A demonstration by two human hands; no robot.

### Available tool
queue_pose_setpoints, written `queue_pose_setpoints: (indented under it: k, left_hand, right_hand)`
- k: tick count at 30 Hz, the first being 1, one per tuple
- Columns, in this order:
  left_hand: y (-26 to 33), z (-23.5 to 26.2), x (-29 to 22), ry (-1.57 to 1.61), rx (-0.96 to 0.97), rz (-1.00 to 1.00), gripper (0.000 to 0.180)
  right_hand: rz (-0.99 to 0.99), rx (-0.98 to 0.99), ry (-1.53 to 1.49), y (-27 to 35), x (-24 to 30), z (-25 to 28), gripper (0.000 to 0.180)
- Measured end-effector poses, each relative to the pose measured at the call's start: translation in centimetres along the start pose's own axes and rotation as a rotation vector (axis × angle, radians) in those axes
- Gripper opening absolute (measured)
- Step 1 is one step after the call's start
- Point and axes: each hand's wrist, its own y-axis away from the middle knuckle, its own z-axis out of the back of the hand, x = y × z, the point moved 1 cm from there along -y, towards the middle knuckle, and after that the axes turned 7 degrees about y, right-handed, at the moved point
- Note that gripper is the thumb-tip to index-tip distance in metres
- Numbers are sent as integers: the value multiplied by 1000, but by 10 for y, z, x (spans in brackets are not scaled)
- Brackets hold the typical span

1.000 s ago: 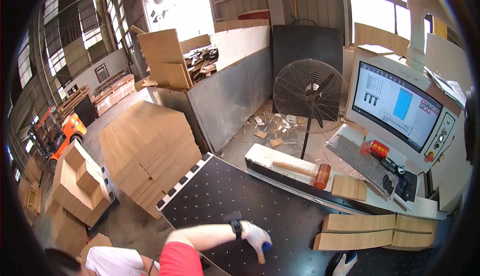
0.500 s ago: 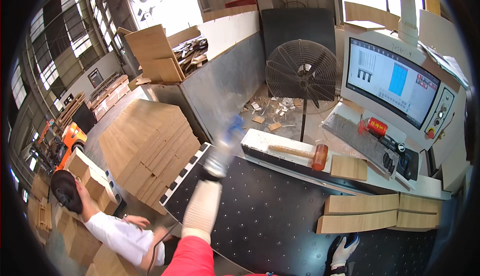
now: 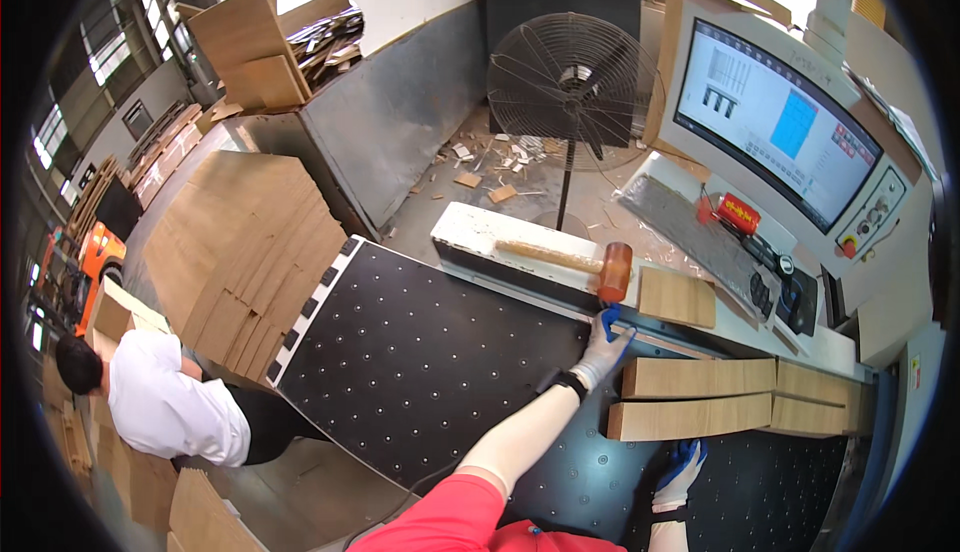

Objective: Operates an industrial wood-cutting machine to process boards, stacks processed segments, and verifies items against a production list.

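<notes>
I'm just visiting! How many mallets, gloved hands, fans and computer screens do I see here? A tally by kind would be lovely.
Mallet: 1
Gloved hands: 2 (left hand, right hand)
Fan: 1
Computer screen: 1
Total: 5

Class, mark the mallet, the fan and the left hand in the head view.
Mallet (image 3: 567, 257), head view: wooden handle, near the head.
Fan (image 3: 575, 78), head view: hub.
Left hand (image 3: 602, 351), head view: white middle part.
</notes>
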Motion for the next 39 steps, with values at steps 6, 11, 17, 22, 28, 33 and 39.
queue_pose_setpoints:
  k: [6, 11, 17, 22, 28, 33, 39]
  left_hand:
    - [54, -80, -41, 172, 554, 222, 47]
    - [63, -56, -88, -74, 745, 411, 30]
    - [148, 18, -94, 311, 576, 469, 47]
    - [275, 36, -121, 73, 378, 500, 56]
    - [312, 79, -152, 215, 302, 436, 71]
    - [326, 104, -158, 221, 200, 344, 88]
    - [293, 167, -186, 212, 227, 351, 91]
  right_hand:
    - [58, -137, -23, -14, -1, 24, 50]
    - [149, -200, 279, -3, 35, -8, 32]
    - [71, -134, 296, 40, -8, -7, 77]
    - [-61, 158, -44, 106, 57, 41, 68]
    - [54, 453, -36, 103, 12, 39, 69]
    - [-157, 716, -196, 114, -13, -2, 70]
    - [-75, 763, 50, 92, -70, -44, 64]
